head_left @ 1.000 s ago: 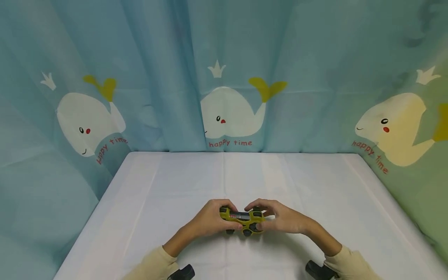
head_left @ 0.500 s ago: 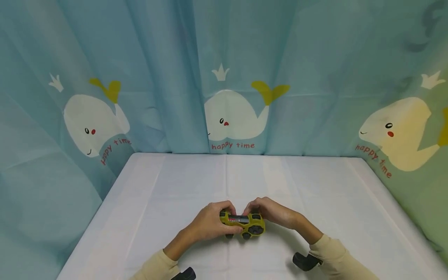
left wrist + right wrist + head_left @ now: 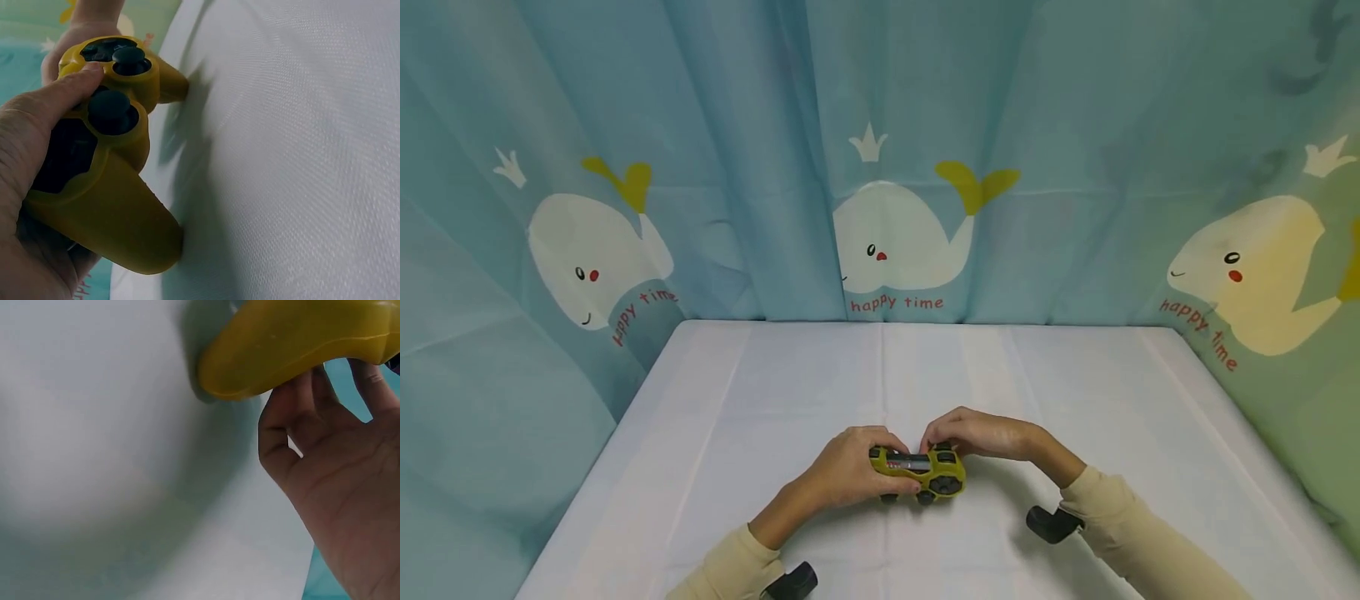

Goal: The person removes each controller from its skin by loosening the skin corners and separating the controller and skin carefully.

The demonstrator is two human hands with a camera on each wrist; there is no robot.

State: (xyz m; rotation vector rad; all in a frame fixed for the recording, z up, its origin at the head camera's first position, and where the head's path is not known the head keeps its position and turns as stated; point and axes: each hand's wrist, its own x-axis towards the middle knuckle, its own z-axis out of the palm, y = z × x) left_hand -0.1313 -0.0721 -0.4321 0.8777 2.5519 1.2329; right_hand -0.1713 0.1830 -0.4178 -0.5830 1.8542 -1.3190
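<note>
A game controller [image 3: 945,483] in a yellow cover, with dark thumbsticks and button areas, is held low over the white table in the head view. My left hand [image 3: 850,467] grips its left end, the thumb lying across the face between the buttons and sticks in the left wrist view. My right hand [image 3: 973,433] is at the back edge of the right end, its fingers bent. In the right wrist view these fingers reach up behind a yellow grip of the controller [image 3: 294,344], and their tips are hidden. The lower ends of the controller's grips come close to the tabletop.
The table [image 3: 775,375] has a white cloth over it. Blue-green curtains [image 3: 1060,167] with printed whales stand behind it and at both sides. A dark device is strapped at each wrist, near the beige sleeves [image 3: 1112,508].
The right thumb has left the controller's face, and the right hand has shifted to its back edge. The left hand keeps its grip in about the same place.
</note>
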